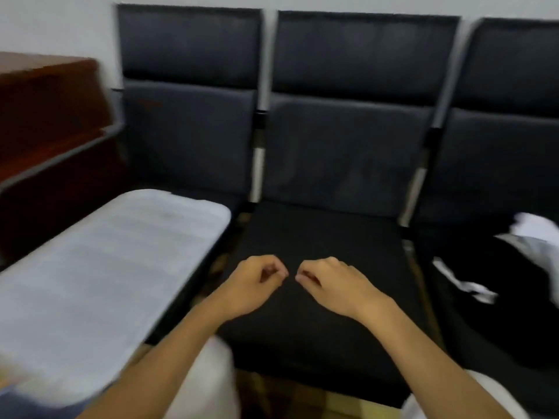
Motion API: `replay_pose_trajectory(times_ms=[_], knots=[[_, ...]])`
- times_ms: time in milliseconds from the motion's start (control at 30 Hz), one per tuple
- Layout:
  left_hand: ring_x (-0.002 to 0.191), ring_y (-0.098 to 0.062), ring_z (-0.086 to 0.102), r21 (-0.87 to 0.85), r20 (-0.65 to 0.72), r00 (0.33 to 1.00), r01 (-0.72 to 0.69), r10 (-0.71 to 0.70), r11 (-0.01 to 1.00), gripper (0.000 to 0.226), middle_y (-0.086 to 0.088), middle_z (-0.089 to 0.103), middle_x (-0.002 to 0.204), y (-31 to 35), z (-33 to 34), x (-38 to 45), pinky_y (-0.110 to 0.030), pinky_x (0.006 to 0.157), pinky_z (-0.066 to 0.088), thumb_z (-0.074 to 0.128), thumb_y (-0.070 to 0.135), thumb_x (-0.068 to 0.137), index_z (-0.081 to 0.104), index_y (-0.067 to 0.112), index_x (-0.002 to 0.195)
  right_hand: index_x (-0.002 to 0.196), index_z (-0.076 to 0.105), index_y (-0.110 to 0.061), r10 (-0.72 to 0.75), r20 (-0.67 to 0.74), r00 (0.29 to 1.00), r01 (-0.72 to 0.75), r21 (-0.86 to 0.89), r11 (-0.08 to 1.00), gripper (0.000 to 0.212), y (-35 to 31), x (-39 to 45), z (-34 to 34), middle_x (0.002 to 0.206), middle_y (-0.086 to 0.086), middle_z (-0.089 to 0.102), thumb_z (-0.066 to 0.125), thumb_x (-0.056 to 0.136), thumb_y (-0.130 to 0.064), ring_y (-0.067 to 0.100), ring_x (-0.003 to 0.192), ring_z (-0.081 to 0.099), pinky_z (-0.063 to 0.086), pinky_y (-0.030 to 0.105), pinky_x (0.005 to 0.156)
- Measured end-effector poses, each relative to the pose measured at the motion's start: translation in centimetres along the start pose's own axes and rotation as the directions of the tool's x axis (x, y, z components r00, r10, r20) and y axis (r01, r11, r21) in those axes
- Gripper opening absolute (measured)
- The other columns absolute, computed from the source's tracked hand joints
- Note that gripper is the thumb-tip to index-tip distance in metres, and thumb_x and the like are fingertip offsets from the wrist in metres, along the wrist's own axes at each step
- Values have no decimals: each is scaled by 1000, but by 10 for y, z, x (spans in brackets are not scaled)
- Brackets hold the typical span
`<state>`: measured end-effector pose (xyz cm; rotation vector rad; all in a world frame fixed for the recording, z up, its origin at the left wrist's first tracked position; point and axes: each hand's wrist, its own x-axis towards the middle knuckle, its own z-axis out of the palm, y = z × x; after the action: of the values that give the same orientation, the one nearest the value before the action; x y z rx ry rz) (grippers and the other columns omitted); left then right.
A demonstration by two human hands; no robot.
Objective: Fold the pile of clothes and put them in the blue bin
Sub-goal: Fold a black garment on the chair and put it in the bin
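Observation:
My left hand [257,282] and my right hand [329,282] hover close together over the black seat of the middle chair [302,337]. Both have the fingers curled in toward the thumb, and nothing shows between them. I cannot tell whether a black garment lies spread on that seat. A light grey, flat folded cloth [106,267] covers the seat of the left chair. On the right chair lies a loose pile of black and white clothes [499,282]. A blurred blue-grey shape [27,403] sits at the bottom left corner.
Three dark chairs stand side by side against a pale wall, joined by metal frame posts [258,173]. A brown wooden cabinet [45,116] stands at the far left. White-clad knees [211,379] show below my forearms.

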<state>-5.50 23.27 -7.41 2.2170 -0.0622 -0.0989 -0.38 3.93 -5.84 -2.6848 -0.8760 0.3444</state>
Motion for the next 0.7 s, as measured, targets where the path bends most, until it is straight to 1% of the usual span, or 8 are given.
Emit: replay_pose_trajectory(times_ms=[33,133,267,400,500,567,633,700], knots=[[76,-5,65,9,57,998,-31,30,999,16,8,68,82,11,21,21,-26,72,54,59,22,97,66,34,90,106,63,-30,148,-38,988,-147,40,988,20,41,-9,-3,94,-7,66,47,101,-42,13,84,63,53,38,73],[85,-5,65,14,211,975,-72,68,997,12,9,68,92,40,81,70,-24,78,55,59,24,97,67,33,96,106,64,-28,517,-78,852,-507,119,854,18,162,-45,-12,104,0,67,55,97,-41,22,99,64,54,38,81],[79,-2,64,122,368,926,-134,81,984,15,10,67,85,41,132,100,-24,72,55,59,22,97,65,34,93,138,46,-15,778,-113,618,-763,149,628,52,265,-95,-8,136,13,45,62,94,-37,35,126,48,47,43,98],[73,0,62,203,404,905,-228,130,952,14,23,64,85,34,150,113,-25,66,53,58,26,97,64,37,89,154,19,-20,856,-298,423,-827,259,499,84,315,-110,9,146,16,25,69,89,-36,40,133,34,44,48,97],[74,0,62,242,400,908,-231,120,942,13,26,62,89,28,143,114,-22,62,50,57,30,97,63,38,90,147,41,-20,807,-431,404,-826,208,524,60,343,-101,13,136,11,41,63,94,-37,33,124,44,49,44,85],[72,-2,62,258,382,920,-201,91,945,13,23,63,87,23,134,115,-23,61,51,57,29,97,63,38,90,125,66,-13,791,-513,333,-797,296,527,33,350,-94,13,120,16,56,55,99,-30,39,111,55,50,44,83],[67,-4,61,247,340,937,-169,78,954,14,17,65,83,17,123,116,-23,60,50,57,28,97,63,36,87,112,73,-10,793,-569,216,-748,426,509,28,344,-83,9,110,19,64,53,100,-24,42,104,58,49,47,86],[65,-5,60,241,318,945,-156,74,958,15,16,65,80,15,115,114,-23,59,50,57,27,97,63,35,86,114,71,-10,783,-584,215,-756,409,512,26,337,-71,2,114,15,64,52,99,-21,38,109,56,45,47,90]])
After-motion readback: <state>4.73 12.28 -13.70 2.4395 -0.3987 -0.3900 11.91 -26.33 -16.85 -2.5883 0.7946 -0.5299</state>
